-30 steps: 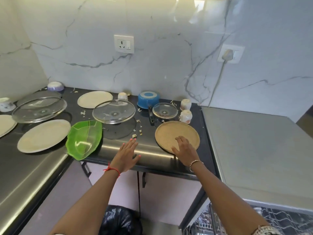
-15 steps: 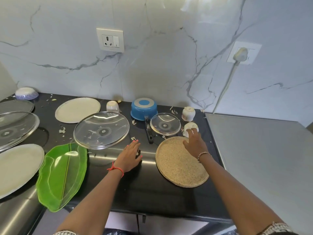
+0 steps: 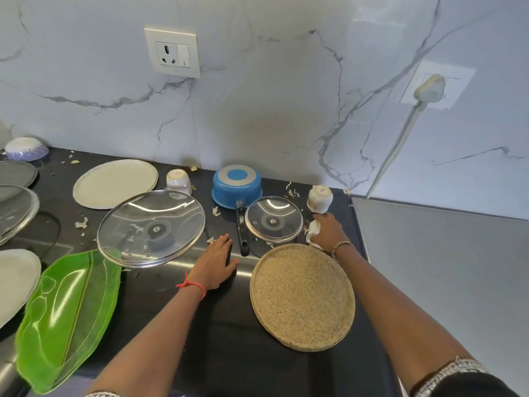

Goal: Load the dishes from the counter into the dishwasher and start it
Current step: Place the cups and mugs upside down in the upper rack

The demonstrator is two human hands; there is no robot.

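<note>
Resting flat on the black counter (image 3: 200,325), the left hand (image 3: 216,265) lay released, fingers straight and a little spread, holding nothing. It sat between the large glass lid (image 3: 151,227) and the black handle (image 3: 242,233) of the blue saucepan (image 3: 237,184), just beside both; whether it touched either could not be told. Further right, the right hand (image 3: 329,233) was clenched over a small white cup (image 3: 311,234), fingers curled round it so that only a pale sliver showed at the hand's left side. That cup was just past the far rim of the speckled tan plate (image 3: 302,296) and near the small glass lid (image 3: 274,223); whether it was lifted off the counter could not be told

Across the counter from the left, a purple-and-white bowl (image 3: 27,149) stood upside down by the wall, and a green leaf-shaped dish (image 3: 68,319) lay at the front edge with the large glass lid's rim overlapping its far end. Behind that lid lay an oval white plate (image 3: 114,183), with an upturned cup (image 3: 179,181) beside it. The saucepan stood upside down near the wall, its handle pointing forward. The small glass lid lay just right of the handle. A second upturned cup (image 3: 320,197) stood near the wall, just beyond the right hand. Pale food scraps (image 3: 81,224) were scattered over the dark surface, and a grey worktop (image 3: 443,267) adjoined the counter on the right
</note>
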